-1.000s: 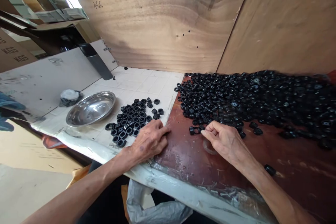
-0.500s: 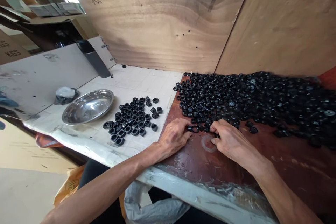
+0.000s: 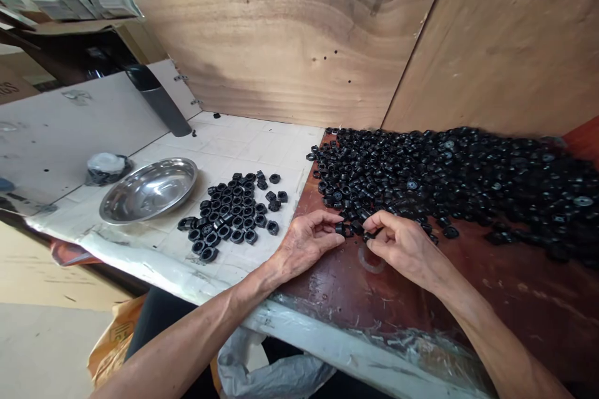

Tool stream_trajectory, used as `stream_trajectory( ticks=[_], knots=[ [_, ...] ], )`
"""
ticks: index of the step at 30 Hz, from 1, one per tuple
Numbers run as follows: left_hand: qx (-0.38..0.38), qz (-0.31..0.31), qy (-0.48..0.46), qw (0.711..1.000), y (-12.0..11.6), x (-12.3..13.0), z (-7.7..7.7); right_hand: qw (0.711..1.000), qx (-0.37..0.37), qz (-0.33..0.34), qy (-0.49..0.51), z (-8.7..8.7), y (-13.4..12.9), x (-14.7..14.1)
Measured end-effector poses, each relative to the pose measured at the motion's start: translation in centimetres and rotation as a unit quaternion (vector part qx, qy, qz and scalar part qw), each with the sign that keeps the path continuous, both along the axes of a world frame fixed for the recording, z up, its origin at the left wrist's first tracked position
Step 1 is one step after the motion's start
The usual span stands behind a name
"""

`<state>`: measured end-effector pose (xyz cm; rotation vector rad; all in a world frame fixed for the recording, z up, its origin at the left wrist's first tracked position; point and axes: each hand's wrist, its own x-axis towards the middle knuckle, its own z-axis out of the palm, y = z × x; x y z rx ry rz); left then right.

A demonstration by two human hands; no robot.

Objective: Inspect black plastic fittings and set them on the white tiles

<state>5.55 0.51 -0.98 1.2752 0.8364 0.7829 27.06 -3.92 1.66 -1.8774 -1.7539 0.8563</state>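
Observation:
At the near edge of a large heap of small black nut-shaped parts [image 3: 402, 168], both my hands work close together over a dark red board [image 3: 322, 287]. My left hand [image 3: 309, 240] is closed, thumb and forefinger gripping a black nut-shaped part [image 3: 345, 229]. Just to its right, my right hand [image 3: 397, 242] is pinched with its fingertips on a small black piece [image 3: 367, 237], mostly covered by the fingers. Between the hands, another black part [image 3: 357, 226] touches the heap's edge. A smaller group of nut-shaped parts [image 3: 237, 209] lies on the white surface to the left.
A shallow steel bowl [image 3: 150, 190] stands on the white surface [image 3: 238, 137], with a wrapped bundle [image 3: 108, 168] beside it. Behind them a dark grey bottle [image 3: 161, 103] leans against the low side panel. Tall wooden boards [image 3: 281, 43] close off the back.
My left hand has closed on a black nut-shaped part beside the heap. My right hand has shifted slightly left, towards it. The view has turned a little.

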Motion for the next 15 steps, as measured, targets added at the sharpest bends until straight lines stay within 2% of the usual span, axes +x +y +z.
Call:
stream_trajectory(
  ticks=[3, 5, 11, 15],
  knots=[
    [-0.032, -0.018, -0.035, 0.999, 0.0, -0.2, 0.2, 0.988, 0.001, 0.016, 0.156, 0.1, -0.1, -0.8],
    [-0.045, -0.023, -0.057, 0.997, 0.0, -0.3, 0.2, 0.976, 0.004, 0.024, 0.217, -0.1, -0.2, -1.4],
    [-0.080, -0.003, -0.134, 0.988, 0.2, -0.4, 0.2, 0.969, 0.049, 0.006, 0.243, -0.6, -0.5, -2.2],
    [-0.091, -0.002, -0.150, 0.984, 0.1, -0.2, 0.5, 0.964, 0.066, -0.009, 0.257, -0.5, -0.4, -2.3]
  ],
)
